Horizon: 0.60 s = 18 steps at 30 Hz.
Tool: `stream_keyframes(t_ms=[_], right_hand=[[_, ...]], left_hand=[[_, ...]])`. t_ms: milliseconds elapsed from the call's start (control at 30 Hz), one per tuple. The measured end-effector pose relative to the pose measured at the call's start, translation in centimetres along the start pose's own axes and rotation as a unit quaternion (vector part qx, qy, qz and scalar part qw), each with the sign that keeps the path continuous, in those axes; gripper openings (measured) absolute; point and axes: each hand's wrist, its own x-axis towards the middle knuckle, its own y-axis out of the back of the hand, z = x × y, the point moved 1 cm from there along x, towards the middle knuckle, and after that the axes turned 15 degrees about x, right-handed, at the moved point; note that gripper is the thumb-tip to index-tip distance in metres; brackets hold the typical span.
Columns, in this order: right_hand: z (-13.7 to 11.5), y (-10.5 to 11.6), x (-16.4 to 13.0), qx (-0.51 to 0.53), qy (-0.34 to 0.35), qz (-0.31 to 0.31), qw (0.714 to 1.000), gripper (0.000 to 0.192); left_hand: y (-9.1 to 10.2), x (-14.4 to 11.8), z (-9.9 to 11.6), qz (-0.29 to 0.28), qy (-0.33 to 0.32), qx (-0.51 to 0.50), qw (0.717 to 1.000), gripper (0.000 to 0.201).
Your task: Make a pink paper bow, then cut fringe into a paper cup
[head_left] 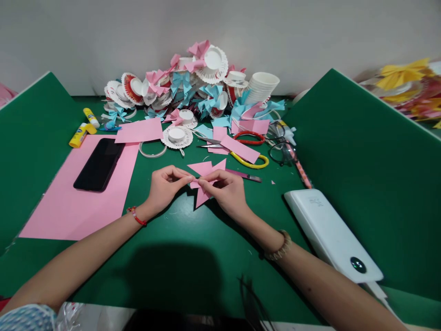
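Note:
A folded pink paper bow (pixel 204 171) lies at the middle of the green table (pixel 179 248), its pointed tails spreading up and down. My left hand (pixel 167 185) pinches its centre from the left with thumb and forefinger. My right hand (pixel 225 189) pinches the same centre from the right, fingertips meeting the left hand's. A red bead bracelet circles my left wrist and a pale bead bracelet my right.
A black phone (pixel 99 164) rests on a large pink sheet (pixel 62 207) at left, near two glue sticks (pixel 82 131). Scissors (pixel 241 154), pink strips, glasses (pixel 280 149) and a heap of paper-cup hats with bows (pixel 193 87) lie behind. A white power bank (pixel 330 234) sits right. Green dividers (pixel 372 165) flank both sides.

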Motion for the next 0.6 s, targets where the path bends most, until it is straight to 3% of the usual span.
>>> stream_keyframes(t_ms=[267, 600], right_hand=[[0.01, -0.17, -0.13, -0.021, 0.02, -0.005, 1.0, 0.015], [0.04, 0.08, -0.07, -0.032, 0.032, -0.008, 0.999, 0.018]], left_hand=[[-0.39, 0.13, -1.02, -0.002, 0.065, -0.05, 0.997, 0.023], [-0.43, 0.06, -0.18, -0.048, 0.006, 0.008, 0.999, 0.013]])
